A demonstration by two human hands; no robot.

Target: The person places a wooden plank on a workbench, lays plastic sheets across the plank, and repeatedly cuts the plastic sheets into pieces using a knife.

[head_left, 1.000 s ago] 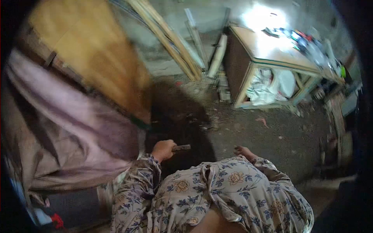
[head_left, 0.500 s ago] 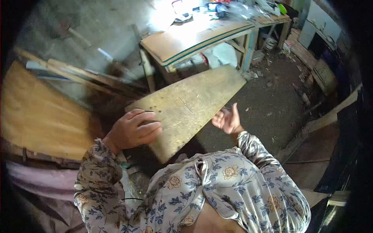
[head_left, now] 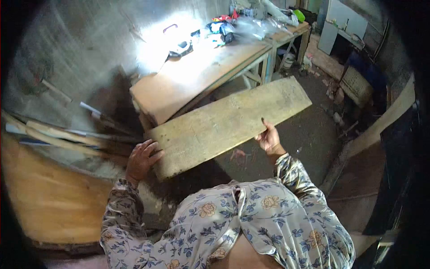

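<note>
Worktable (head_left: 163,96) stood far, glare across its top. Orange-brown panel (head_left: 62,195) was near left. Wooden board (head_left: 224,119) was up in front of the person, slanting from near left to far right, before the table. Wood strips (head_left: 62,133) lay left, beyond the panel. Left hand (head_left: 141,160) held the board's left end, fingers on top; right hand (head_left: 269,139) held its near edge, thumb uppermost. Green item (head_left: 298,16) sat far right.
</note>
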